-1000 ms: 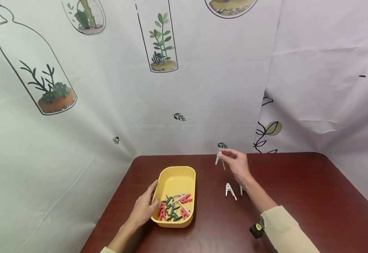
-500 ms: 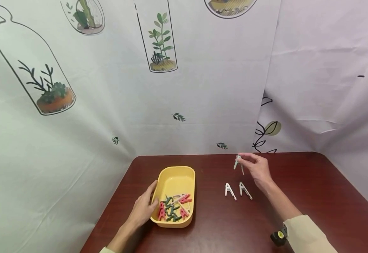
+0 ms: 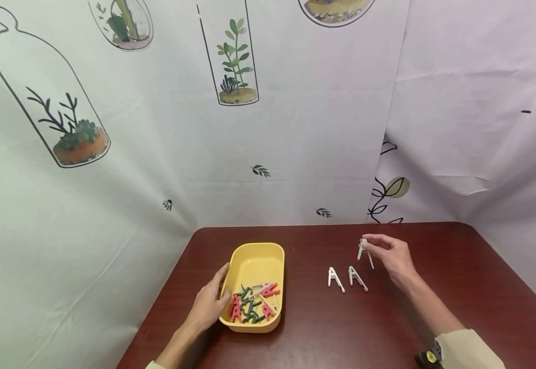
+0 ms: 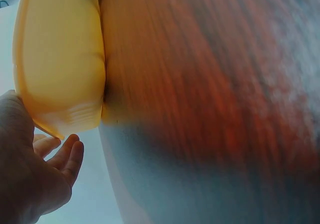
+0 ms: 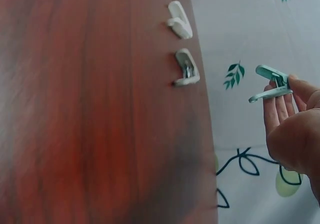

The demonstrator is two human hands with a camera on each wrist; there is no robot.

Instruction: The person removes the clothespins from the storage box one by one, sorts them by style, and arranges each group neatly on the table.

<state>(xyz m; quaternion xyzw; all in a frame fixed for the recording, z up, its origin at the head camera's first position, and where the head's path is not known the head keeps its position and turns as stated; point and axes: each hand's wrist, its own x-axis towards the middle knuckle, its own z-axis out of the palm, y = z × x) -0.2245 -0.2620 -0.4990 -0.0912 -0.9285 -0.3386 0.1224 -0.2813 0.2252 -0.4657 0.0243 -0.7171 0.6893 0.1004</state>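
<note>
My left hand (image 3: 209, 301) grips the left rim of a yellow plastic basin (image 3: 260, 262), thumb over the edge and fingers outside. Red clothespins (image 3: 235, 307), pale pink ones and dark green clip-like pieces (image 3: 251, 306) lie jumbled in its near half. Above the table at the right, my right hand (image 3: 394, 257) pinches a pale green clothespin (image 5: 272, 74) by its handle end, legs pointing down in the head view. Two white clothespins, one to the left (image 3: 334, 279) and one to the right (image 3: 356, 278), lie side by side on the table, left of that hand.
The dark red wooden table (image 3: 314, 328) meets a pale printed cloth backdrop (image 3: 291, 154) at its far edge. A small black device (image 3: 428, 357) is worn at the right wrist, by the sleeve.
My right hand has moved right and somewhat nearer with the clothespin pinched, passing clear of the second white clothespin on the table. The left hand and basin stay put.
</note>
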